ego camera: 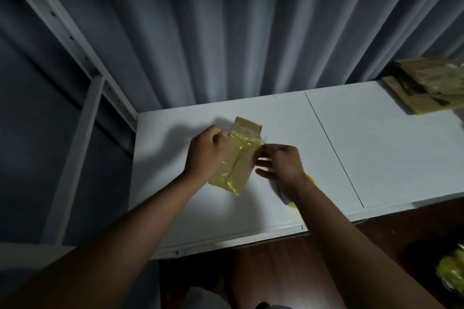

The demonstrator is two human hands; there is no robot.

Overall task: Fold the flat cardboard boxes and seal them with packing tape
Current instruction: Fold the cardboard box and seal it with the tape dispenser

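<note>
A small folded cardboard box [237, 158] wrapped in yellowish tape lies on the white table [376, 148], near its middle. My left hand [206, 153] grips the box's left side, fingers curled over its edge. At the box's right edge my right hand [281, 163] pinches the tape with thumb and forefinger, the other fingers spread; it is motion-blurred. Under my right wrist a yellow and purple object [288, 202], maybe the tape roll, shows only partly.
A pile of flat and taped cardboard boxes [426, 85] sits at the table's far right corner. Grey curtains hang behind the table. A white metal rack frame [75, 118] stands at the left. A yellow-filled container [452, 271] sits on the floor at lower right.
</note>
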